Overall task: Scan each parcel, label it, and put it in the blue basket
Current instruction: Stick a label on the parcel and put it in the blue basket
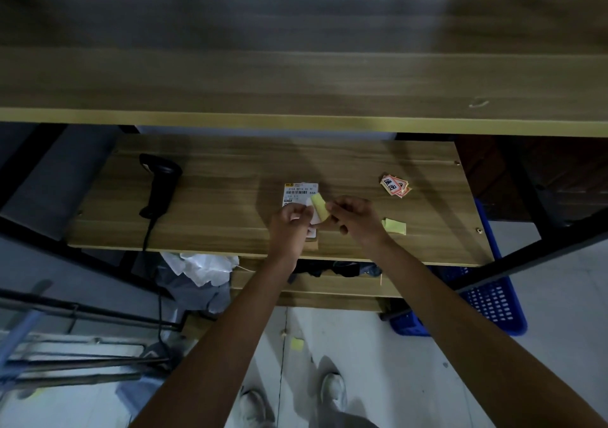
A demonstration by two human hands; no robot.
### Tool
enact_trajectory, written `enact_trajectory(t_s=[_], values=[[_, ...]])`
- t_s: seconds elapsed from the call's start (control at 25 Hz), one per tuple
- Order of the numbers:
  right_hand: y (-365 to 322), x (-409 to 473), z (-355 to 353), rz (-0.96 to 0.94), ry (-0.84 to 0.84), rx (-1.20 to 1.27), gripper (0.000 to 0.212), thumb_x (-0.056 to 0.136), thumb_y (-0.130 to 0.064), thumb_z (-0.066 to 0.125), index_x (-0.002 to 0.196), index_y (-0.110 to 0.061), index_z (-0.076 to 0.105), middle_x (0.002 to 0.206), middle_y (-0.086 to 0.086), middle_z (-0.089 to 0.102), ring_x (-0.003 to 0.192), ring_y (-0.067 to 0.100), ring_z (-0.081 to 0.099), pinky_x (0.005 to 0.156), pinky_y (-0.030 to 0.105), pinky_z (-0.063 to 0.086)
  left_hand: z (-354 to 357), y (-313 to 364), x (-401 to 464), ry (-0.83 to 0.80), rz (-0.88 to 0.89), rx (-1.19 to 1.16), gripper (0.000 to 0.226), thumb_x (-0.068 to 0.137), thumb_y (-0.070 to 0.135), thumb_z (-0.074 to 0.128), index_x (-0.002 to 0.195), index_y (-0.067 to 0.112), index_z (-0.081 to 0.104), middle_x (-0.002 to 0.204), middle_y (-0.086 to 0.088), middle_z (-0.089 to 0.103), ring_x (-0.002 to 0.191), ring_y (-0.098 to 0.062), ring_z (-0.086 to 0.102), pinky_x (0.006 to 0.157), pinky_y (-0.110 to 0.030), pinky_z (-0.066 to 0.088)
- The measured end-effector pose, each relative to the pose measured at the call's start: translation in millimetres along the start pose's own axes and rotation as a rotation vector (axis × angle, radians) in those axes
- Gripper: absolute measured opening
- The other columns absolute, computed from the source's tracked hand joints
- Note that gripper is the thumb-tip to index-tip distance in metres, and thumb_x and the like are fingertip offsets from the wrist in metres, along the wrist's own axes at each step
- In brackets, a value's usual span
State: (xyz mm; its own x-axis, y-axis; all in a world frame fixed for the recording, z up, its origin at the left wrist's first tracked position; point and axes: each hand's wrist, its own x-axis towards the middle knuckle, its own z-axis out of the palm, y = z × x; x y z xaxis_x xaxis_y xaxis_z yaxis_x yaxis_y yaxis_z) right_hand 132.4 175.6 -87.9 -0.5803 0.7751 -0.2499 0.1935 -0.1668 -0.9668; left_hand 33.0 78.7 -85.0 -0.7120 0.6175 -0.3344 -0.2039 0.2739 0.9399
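A small flat parcel with a white barcode label lies on the wooden shelf, mostly under my hands. My left hand pinches a pale sticker over the parcel. My right hand pinches the yellow backing paper, which curls up between the two hands. The black barcode scanner lies at the shelf's left end. The blue basket stands on the floor at lower right, partly under the shelf.
A small stack of red-and-white stickers lies right of the parcel. A discarded yellow backing sits by my right wrist. A wide upper shelf overhangs. Grey and white bags lie below left; another yellow scrap is on the floor.
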Motion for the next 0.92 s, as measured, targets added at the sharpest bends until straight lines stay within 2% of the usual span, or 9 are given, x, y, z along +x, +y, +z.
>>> enact_trajectory(t_s=[0.12, 0.24, 0.36, 0.52, 0.6, 0.68, 0.76, 0.84, 0.92], values=[[4, 6, -9, 0.034, 0.034, -0.038, 0.01, 0.093, -0.01, 0.059, 0.085, -0.008, 0.065, 0.061, 0.004, 0.057, 0.051, 0.009, 0.05, 0.041, 0.017, 0.035, -3, -2, 1, 0.031, -0.025, -0.023, 0.008, 0.094, 0.014, 0.06, 0.091, 0.007, 0.062, 0.09, -0.009, 0.066, 0.059, -0.008, 0.061, 0.057, -0.019, 0.054], [11, 15, -31, 0.067, 0.073, -0.075, 0.012, 0.095, -0.01, 0.055, 0.086, -0.014, 0.062, 0.065, 0.003, 0.057, 0.046, -0.001, 0.053, 0.042, 0.015, 0.037, -4, -6, 5, 0.046, -0.065, -0.045, 0.008, 0.093, 0.015, 0.062, 0.086, 0.013, 0.062, 0.1, -0.013, 0.068, 0.063, -0.011, 0.063, 0.073, -0.034, 0.057], [17, 25, -73, 0.088, 0.138, -0.135, 0.007, 0.094, -0.003, 0.054, 0.096, -0.005, 0.06, 0.066, 0.003, 0.058, 0.044, -0.003, 0.055, 0.04, 0.012, 0.038, -5, -7, 5, 0.053, -0.068, -0.034, 0.007, 0.094, 0.016, 0.061, 0.088, 0.012, 0.06, 0.108, -0.015, 0.069, 0.074, -0.02, 0.068, 0.061, -0.024, 0.055], [27, 34, -138, 0.145, 0.141, -0.292, 0.015, 0.092, 0.003, 0.055, 0.085, -0.008, 0.063, 0.065, 0.005, 0.06, 0.048, 0.003, 0.059, 0.043, 0.012, 0.045, -3, -6, 3, 0.049, -0.064, -0.01, 0.011, 0.095, 0.015, 0.058, 0.1, 0.006, 0.061, 0.107, -0.014, 0.068, 0.067, -0.013, 0.063, 0.056, -0.018, 0.051], [29, 36, -154, 0.177, 0.108, -0.36, 0.01, 0.091, 0.003, 0.057, 0.093, -0.005, 0.063, 0.071, 0.007, 0.059, 0.055, 0.009, 0.057, 0.043, 0.01, 0.043, -2, -9, 5, 0.045, -0.065, 0.006, 0.016, 0.094, 0.015, 0.059, 0.105, 0.004, 0.061, 0.111, -0.013, 0.068, 0.073, -0.016, 0.064, 0.055, -0.017, 0.05], [34, 42, -160, 0.188, 0.076, -0.405, 0.019, 0.09, 0.007, 0.055, 0.106, -0.003, 0.06, 0.068, 0.002, 0.062, 0.051, 0.0, 0.059, 0.044, 0.007, 0.042, 1, -10, 6, 0.048, -0.049, 0.013, 0.014, 0.094, 0.014, 0.059, 0.103, 0.004, 0.061, 0.112, -0.012, 0.067, 0.073, -0.016, 0.064, 0.052, -0.015, 0.05], [45, 52, -161, 0.185, 0.044, -0.484, 0.014, 0.089, 0.005, 0.057, 0.102, 0.004, 0.064, 0.071, 0.005, 0.064, 0.061, 0.001, 0.063, 0.059, 0.013, 0.047, 5, -10, 6, 0.054, -0.042, 0.01, 0.005, 0.094, 0.011, 0.059, 0.095, 0.006, 0.059, 0.106, -0.01, 0.065, 0.066, -0.011, 0.063, 0.048, -0.012, 0.049], [57, 60, -160, 0.186, -0.009, -0.61, 0.005, 0.089, -0.006, 0.063, 0.09, -0.007, 0.068, 0.086, 0.009, 0.065, 0.085, 0.023, 0.064, 0.077, 0.03, 0.046, 8, -9, 6, 0.054, -0.041, -0.002, 0.009, 0.093, 0.009, 0.059, 0.085, 0.011, 0.056, 0.104, -0.008, 0.064, 0.063, -0.01, 0.062, 0.048, -0.012, 0.049], [63, 62, -157, 0.175, 0.016, -0.698, 0.005, 0.089, -0.014, 0.064, 0.089, -0.014, 0.069, 0.094, 0.009, 0.067, 0.094, 0.031, 0.063, 0.08, 0.035, 0.045, 9, -10, 6, 0.055, -0.04, 0.003, 0.017, 0.093, 0.009, 0.059, 0.08, 0.018, 0.055, 0.105, -0.007, 0.063, 0.065, -0.01, 0.062, 0.05, -0.014, 0.051]])
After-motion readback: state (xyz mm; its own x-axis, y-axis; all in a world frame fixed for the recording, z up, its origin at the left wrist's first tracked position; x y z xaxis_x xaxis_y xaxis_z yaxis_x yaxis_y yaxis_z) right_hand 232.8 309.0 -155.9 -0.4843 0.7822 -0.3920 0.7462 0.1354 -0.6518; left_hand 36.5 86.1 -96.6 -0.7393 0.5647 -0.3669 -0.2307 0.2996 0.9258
